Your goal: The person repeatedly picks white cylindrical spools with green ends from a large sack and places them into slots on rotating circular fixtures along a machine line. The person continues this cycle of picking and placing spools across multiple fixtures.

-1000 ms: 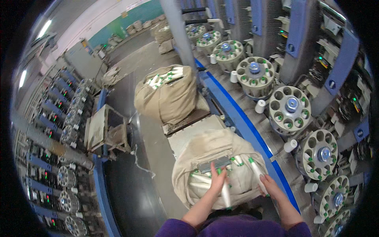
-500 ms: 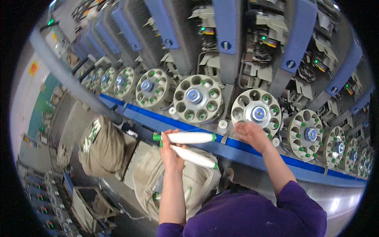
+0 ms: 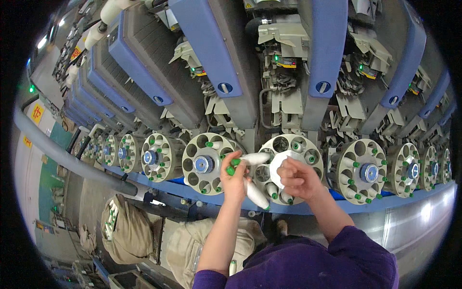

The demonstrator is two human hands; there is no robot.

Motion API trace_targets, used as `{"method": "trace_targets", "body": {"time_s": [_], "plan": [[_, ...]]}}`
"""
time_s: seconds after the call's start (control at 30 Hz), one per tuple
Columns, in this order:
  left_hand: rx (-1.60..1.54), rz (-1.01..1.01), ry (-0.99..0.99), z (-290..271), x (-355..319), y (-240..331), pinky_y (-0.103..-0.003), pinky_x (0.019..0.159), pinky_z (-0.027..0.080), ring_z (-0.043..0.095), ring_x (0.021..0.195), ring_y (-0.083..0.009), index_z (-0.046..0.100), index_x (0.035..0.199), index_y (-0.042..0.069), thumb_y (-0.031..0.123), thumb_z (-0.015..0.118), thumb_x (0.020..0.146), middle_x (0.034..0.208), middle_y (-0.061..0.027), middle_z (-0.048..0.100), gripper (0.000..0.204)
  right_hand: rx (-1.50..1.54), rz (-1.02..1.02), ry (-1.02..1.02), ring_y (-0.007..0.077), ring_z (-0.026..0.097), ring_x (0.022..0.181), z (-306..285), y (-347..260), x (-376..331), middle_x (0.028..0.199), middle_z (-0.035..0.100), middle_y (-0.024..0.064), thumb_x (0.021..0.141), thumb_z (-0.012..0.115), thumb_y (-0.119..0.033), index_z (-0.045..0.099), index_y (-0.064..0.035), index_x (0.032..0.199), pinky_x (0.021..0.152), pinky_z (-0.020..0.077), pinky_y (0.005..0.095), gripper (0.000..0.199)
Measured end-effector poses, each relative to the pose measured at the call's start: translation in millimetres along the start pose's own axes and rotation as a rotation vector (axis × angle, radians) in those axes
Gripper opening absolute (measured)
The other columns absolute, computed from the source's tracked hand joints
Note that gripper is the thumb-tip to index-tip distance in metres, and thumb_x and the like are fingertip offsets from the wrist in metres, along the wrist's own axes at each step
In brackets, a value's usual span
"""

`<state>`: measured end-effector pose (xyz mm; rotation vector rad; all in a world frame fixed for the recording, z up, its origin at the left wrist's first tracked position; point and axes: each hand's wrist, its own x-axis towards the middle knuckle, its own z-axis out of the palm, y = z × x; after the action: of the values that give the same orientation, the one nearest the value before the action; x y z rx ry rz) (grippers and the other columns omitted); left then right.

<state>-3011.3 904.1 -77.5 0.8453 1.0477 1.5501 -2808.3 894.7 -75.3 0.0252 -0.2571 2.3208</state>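
White bobbins (image 3: 252, 159) gripped in left hand (image 3: 236, 178), right hand (image 3: 298, 177) at round magazine (image 3: 310, 144)

One view only, worn on the head, and it's looking forward and slightly down at a tall grey-and-blue winding machine (image 3: 269, 72) that fills the upper frame at close range. The row of round beige bobbin magazines with green-tipped tubes (image 3: 293, 166) runs straight across the middle, near enough that both forearms reach it from the lower edge. The purple sleeve (image 3: 313, 262) sits right under the lens. Off to the lower left the grey factory floor (image 3: 84, 207) drops well away. Fisheye bending curves the blue rail (image 3: 337, 204) towards the rim.
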Motion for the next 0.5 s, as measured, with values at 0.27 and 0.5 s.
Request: {"method": "trace_targets", "body": {"time_s": [0.27, 0.5], "plan": [[-0.258, -0.060, 0.054, 1.0, 27.0, 40.8, -0.024, 0.045, 0.044, 0.050, 0.056, -0.0108, 0.052, 0.107, 0.008, -0.001, 0.056, 0.079, 0.110, -0.0114, 0.061, 0.029, -1.400, 0.145, 0.183, 0.0139, 0.060, 0.091, 13.5, 10.2, 30.1, 0.104, 0.061, 0.0067, 0.097, 0.044, -0.042, 0.048, -0.0067, 0.130, 0.076, 0.0481, 0.0293, 0.049], [-0.434, -0.069, 0.404, -44.8, 22.1, 36.3, -0.024, 0.047, 0.037, 0.043, 0.055, -0.0099, 0.058, 0.104, 0.014, 0.024, 0.057, 0.090, 0.081, -0.0005, 0.060, 0.017, -1.806, 0.400, 0.248, 0.0276, 0.063, 0.079, -39.1, 29.8, 9.6, 0.088, 0.064, 0.0131, 0.092, 0.043, -0.056, 0.060, -0.0017, 0.103, 0.070, 0.0466, 0.0386, 0.058]]}}
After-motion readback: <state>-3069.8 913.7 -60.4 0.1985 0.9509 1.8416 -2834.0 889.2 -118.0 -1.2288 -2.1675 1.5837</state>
